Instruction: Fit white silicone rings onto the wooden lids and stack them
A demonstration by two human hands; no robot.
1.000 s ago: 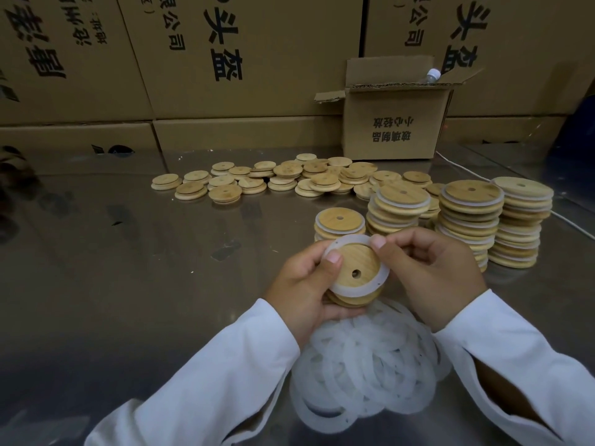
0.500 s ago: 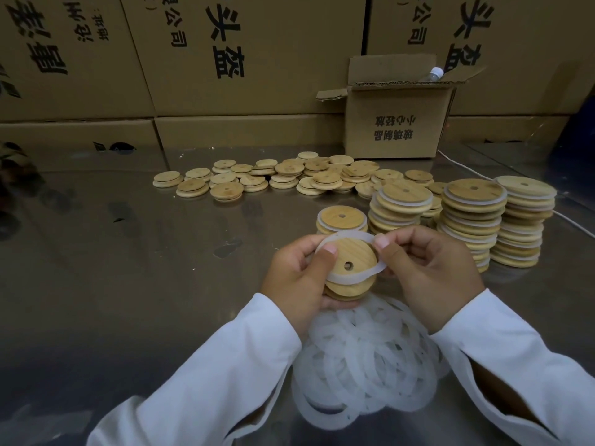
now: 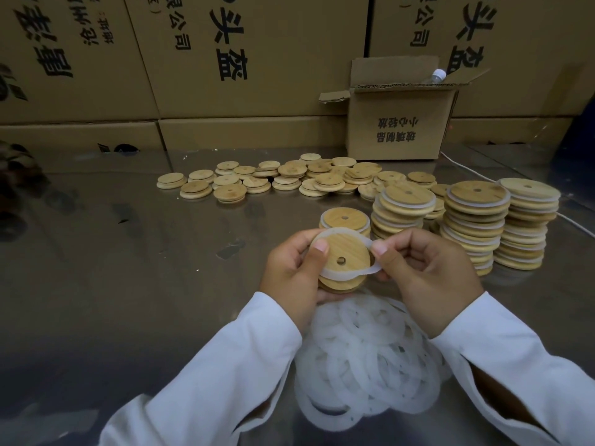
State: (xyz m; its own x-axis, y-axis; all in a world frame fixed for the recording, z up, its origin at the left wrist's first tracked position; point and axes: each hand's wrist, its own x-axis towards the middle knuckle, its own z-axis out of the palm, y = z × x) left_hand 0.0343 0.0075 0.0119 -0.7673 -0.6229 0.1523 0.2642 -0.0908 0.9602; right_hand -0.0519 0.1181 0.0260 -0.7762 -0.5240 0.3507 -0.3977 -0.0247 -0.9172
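Ring (image 3: 347,274) — floppy white — pinched round wood lid (image 3: 347,248), L hand (image 3: 289,272), R hand (image 3: 431,272).

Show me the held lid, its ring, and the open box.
held lid (image 3: 345,247), head view, wooden top face.
ring (image 3: 360,273), head view, stretched lower band.
open box (image 3: 399,127), head view, front wall.

Both arms, in white sleeves (image 3: 225,365), are angling inward from the near edge and meeting at the middle. The left grip (image 3: 289,275) is cupping the wooden lid (image 3: 346,252) from the left, its thumb lying on the lid's top face. The right grip (image 3: 428,272) is pinching the white silicone ring (image 3: 335,234) at the lid's right edge, fingers curled
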